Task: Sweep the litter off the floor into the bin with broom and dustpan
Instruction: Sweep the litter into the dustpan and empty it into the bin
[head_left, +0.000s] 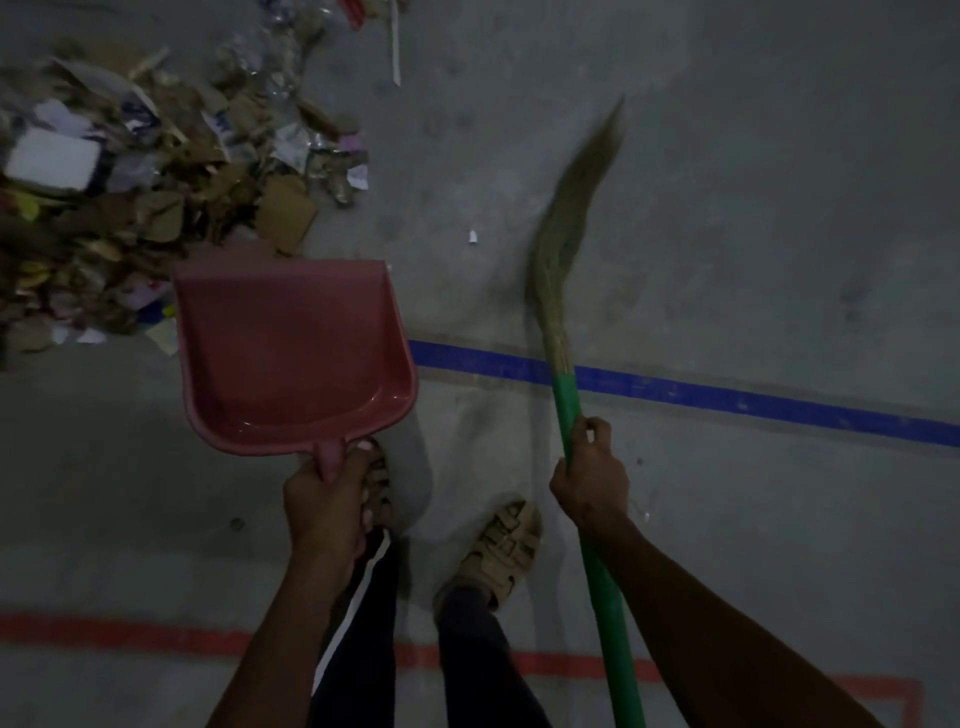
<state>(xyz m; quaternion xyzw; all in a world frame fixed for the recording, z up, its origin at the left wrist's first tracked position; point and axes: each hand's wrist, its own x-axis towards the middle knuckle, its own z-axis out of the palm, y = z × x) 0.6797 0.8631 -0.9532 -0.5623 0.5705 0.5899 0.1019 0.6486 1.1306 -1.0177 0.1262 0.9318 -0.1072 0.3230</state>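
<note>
A heap of litter (130, 197), torn cardboard, paper and foil wrappers, covers the grey floor at the upper left. My left hand (324, 506) grips the short handle of an empty red dustpan (291, 353), held above the floor just right of the heap with its mouth pointing away from me. My right hand (589, 475) grips the green handle of a grass broom (566, 228). Its bristle head reaches forward and is blurred. No bin is in view.
A blue tape line (727, 397) crosses the floor from the dustpan to the right edge. A red tape line (130, 631) runs near the bottom. My sandalled feet (506, 545) stand between the two lines. One small white scrap (473, 237) lies alone mid-floor.
</note>
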